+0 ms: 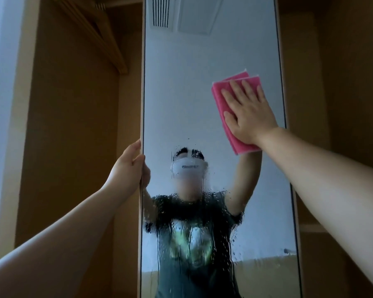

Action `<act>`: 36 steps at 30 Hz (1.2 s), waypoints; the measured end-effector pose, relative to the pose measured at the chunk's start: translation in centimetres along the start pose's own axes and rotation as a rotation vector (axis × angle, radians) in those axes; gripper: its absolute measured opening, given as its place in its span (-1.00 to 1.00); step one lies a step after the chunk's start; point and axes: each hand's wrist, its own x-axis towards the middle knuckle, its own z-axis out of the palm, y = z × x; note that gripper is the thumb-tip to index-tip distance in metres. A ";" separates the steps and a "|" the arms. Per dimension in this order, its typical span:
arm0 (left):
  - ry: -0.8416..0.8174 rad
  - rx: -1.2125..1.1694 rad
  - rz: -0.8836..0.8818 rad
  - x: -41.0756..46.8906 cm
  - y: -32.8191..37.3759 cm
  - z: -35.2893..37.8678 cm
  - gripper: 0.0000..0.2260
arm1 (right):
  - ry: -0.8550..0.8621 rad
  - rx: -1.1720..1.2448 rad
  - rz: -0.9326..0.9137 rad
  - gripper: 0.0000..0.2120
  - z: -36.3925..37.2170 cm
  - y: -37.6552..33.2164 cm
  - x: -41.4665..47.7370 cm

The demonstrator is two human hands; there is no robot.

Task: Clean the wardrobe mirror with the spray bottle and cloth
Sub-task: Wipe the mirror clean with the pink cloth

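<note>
1. Left hand (128,166): curled closed around the left edge of the mirror panel (202,117), thumb side on the glass face, fingers behind. Judged to be steadying the door against push.
2. Right hand (249,114): flat and fully spread, gripping nothing, palm pressing the pink cloth (225,114) against the upper right of the glass.
3. Cloth: folded, soft and light, likely damp; best driven by a flat palm as here, since a loose corner could trail.
4. Mirror panel: tall, stiff, fragile and slick where wet. Spray droplets (192,229) and runs cover the lower middle; the upper part looks clear. Hold by the framed edge only.
5. Room: the cloth sits near the right frame edge (284,108), with open glass to the left and below.
6. Wardrobe interior (73,125): open recesses flank the panel.
7. Spray bottle: not in view.
</note>
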 end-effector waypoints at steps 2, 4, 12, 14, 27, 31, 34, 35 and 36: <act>-0.008 -0.014 -0.013 -0.1 0.0 0.0 -0.62 | 0.003 0.006 0.031 -0.40 -0.2 0.0 0.8; -0.011 -0.022 -0.024 -0.1 0.0 0.0 -0.63 | 0.012 0.023 0.085 -0.41 -0.4 -0.3 1.6; -0.041 0.008 0.015 -0.3 0.0 -0.2 -0.63 | 0.038 0.038 0.080 -0.41 -0.1 -0.5 2.1; -0.043 0.005 0.015 -0.4 0.0 -0.3 -0.63 | 0.050 0.055 0.082 -0.42 0.1 -0.8 1.6; -0.025 0.022 0.035 -0.6 0.2 -0.1 -0.60 | 0.025 0.109 0.008 -0.46 3.0 -7.4 -9.5; -0.013 0.026 0.029 -0.7 0.3 -0.1 -0.61 | 0.022 0.175 -0.033 -0.47 4.0 -10.2 -13.7; -0.017 0.038 0.039 -0.7 0.2 -0.2 -0.61 | 0.022 0.172 -0.017 -0.46 4.2 -10.5 -14.0; -0.018 0.041 0.039 -0.6 0.2 -0.3 -0.61 | 0.020 0.171 -0.021 -0.46 4.1 -10.4 -13.9; -0.018 0.041 0.036 -0.6 0.2 -0.3 -0.61 | 0.019 0.168 -0.027 -0.46 4.1 -10.3 -13.9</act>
